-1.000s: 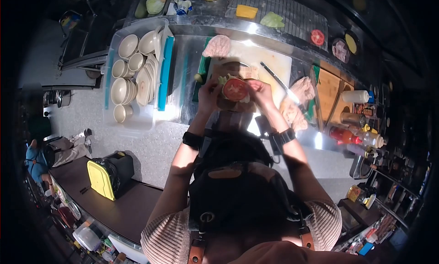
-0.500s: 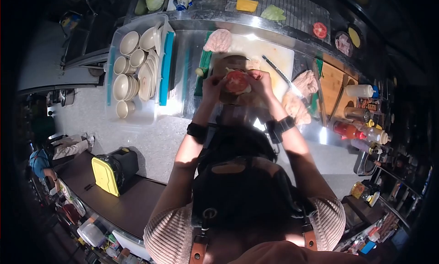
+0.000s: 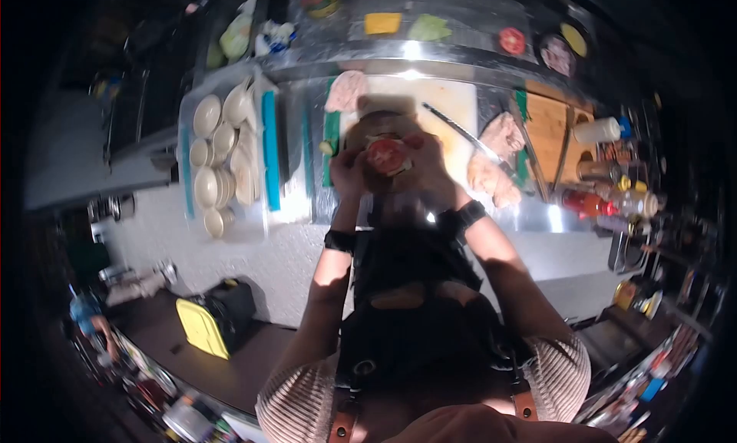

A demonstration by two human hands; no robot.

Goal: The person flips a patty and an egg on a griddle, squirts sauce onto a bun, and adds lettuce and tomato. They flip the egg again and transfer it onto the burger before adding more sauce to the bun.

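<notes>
A round red tomato slice (image 3: 386,157) lies on pale and greenish layers that show at its edge; what these are is too blurred to tell. My left hand (image 3: 349,173) grips the left edge between bent fingers. At the upper right edge my right hand (image 3: 428,165) pinches it with thumb and fingers. Both hands are over the near part of a white cutting board (image 3: 453,97), in shadow. A dark-handled knife (image 3: 461,124) lies on the board to the right. A crumpled pale cloth or glove (image 3: 348,91) sits at its upper left corner.
To the left stands a clear bin (image 3: 184,136) of stacked cream bowls (image 3: 206,186). Cheese (image 3: 382,23), lettuce (image 3: 430,27) and another tomato slice (image 3: 511,41) lie on the back rack. Squeeze bottles (image 3: 597,130) and a wooden board (image 3: 549,132) are at right. Another person (image 3: 88,316) is behind left.
The view has shifted, so the counter sits a little higher and to the left. Both hands keep hold of the tomato slice, now slightly lower and closer to my body.
</notes>
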